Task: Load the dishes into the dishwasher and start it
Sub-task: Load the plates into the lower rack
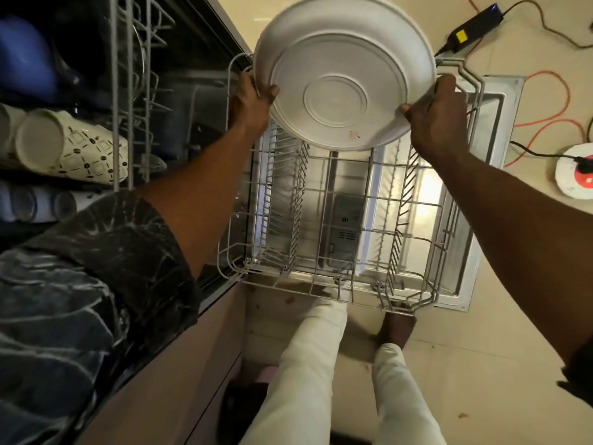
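The round white plate (343,75) is plain, its underside ringed with concentric ridges and marked by a small reddish smudge near the lower rim. The wire dishwasher rack (296,203) is pale grey. A cream ceramic mug (86,155) carries a dark diamond lattice with dots. The cloth sleeve (96,268) is black, veined pale grey like marble. An orange cable (545,72) crosses the beige floor (529,284).

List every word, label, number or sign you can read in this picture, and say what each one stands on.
Nothing here can be read for certain.
Yellow label on the black power adapter: too small to read.
Red and white disc: marks blurred.
Detergent dispenser in the dishwasher door: marks too small.
White plate: underside bears no writing.
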Tool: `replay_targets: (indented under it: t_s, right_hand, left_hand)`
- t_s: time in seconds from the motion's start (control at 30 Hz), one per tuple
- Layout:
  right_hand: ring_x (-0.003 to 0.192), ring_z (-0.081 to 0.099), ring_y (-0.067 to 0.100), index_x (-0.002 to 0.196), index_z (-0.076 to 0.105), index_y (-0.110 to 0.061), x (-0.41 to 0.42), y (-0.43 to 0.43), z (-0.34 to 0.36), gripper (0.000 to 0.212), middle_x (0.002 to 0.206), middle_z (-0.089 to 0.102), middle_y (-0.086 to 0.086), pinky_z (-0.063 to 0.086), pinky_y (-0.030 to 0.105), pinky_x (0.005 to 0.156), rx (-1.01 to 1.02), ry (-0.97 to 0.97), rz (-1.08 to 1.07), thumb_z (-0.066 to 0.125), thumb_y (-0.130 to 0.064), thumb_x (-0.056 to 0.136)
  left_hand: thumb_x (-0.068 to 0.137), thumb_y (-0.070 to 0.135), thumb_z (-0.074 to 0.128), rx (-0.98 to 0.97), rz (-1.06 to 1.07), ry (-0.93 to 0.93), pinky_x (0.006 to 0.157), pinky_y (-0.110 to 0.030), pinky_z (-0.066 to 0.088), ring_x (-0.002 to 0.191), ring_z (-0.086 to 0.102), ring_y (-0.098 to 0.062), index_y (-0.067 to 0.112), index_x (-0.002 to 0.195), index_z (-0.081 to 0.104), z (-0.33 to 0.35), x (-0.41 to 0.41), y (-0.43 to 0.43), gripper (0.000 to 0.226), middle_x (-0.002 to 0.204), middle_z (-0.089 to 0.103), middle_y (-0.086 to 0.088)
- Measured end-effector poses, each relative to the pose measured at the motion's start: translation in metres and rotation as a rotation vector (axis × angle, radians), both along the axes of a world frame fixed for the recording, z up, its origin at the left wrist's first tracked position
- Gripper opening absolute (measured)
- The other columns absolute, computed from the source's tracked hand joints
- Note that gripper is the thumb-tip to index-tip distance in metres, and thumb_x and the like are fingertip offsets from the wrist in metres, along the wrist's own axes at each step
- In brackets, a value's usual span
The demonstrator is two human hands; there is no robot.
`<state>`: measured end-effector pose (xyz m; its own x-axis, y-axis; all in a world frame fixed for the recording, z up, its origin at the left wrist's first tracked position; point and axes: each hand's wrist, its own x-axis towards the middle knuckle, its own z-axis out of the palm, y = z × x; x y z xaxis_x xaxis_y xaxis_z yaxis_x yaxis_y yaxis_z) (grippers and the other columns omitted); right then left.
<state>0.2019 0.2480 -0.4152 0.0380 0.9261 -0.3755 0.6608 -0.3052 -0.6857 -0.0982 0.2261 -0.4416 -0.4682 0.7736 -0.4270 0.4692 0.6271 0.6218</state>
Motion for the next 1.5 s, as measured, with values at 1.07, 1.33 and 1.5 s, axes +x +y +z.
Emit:
replay_targets:
  t_s: [1.07, 1.33, 1.5]
  right_hand:
    - [0.137, 0.04, 0.043, 0.137, 0.055, -0.005, 0.006, -0.082, 0.063, 0.048, 0.151, 0.042, 0.022, 0.043, 0.052, 0.105, 0.24, -0.35, 0.562, 0.062, -0.023, 0.094]
    - [0.146, 0.032, 0.038, 0.144, 0.048, -0.011, 0.04, -0.196, 0.206, 0.049, 0.158, 0.038, 0.015, 0.034, 0.054, 0.115, 0.336, -0.358, 0.795, 0.056, -0.025, 0.098]
    - [0.15, 0.025, 0.037, 0.15, 0.04, -0.012, 0.06, -0.259, 0.282, 0.053, 0.161, 0.031, 0.015, 0.029, 0.057, 0.117, 0.396, -0.373, 0.944, 0.049, -0.031, 0.101]
  left_hand:
    - [0.088, 0.038, 0.067, -0.118, -0.508, 0.436, 0.107, -0.044, 0.038, 0.133, 0.039, -0.029, 0.011, 0.141, 0.042, 0.097, 0.112, -0.118, 0.064, 0.144, 0.045, -0.011]
    - [0.097, 0.047, 0.055, -0.068, -0.363, 0.486, 0.119, -0.043, 0.022, 0.145, 0.027, -0.031, 0.006, 0.149, 0.033, 0.251, 0.172, -0.247, 0.069, 0.157, 0.033, -0.015]
    - [0.098, 0.061, 0.042, -0.112, -0.201, 0.548, 0.12, -0.052, 0.02, 0.152, 0.012, -0.031, 0.01, 0.157, 0.02, 0.317, 0.198, -0.339, 0.081, 0.165, 0.017, -0.011]
